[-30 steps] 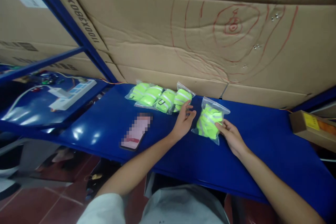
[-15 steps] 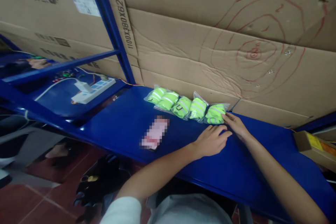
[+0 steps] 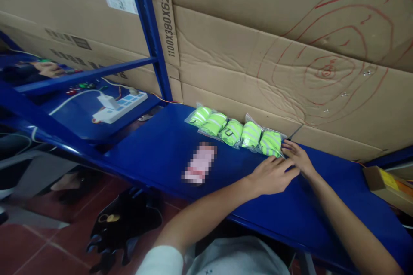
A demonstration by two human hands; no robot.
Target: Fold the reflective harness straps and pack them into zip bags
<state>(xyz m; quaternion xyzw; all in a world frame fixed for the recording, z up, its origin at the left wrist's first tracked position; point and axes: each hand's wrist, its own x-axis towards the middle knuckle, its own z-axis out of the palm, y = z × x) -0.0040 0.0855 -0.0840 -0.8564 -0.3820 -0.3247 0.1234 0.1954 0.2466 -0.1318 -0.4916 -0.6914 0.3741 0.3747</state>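
Note:
Several clear plastic bags, each with a folded neon-green reflective vest, lie in a row along the back of the blue table. The rightmost bagged vest (image 3: 270, 142) is at my hands. My right hand (image 3: 299, 157) reaches its right edge, fingers stretched out and fingertips against the plastic. My left hand (image 3: 274, 176) is just in front of that bag's lower right corner, fingers loosely bent and apart, with nothing visible in them. Left of it along the row sit another bagged vest (image 3: 251, 134) and a third bagged vest (image 3: 231, 132).
A blurred-out pinkish phone-like rectangle (image 3: 200, 164) lies on the blue table (image 3: 142, 150). Cardboard sheets (image 3: 226, 60) with drawn red rings stand behind. Left are a blue frame post (image 3: 150, 30) and a white power strip (image 3: 121, 107). A cardboard box (image 3: 387, 184) stands at right.
The camera view has shifted, so the scene sits slightly further right. My left hand has come closer to my right hand at the rightmost bag. The row of bags looks otherwise unchanged.

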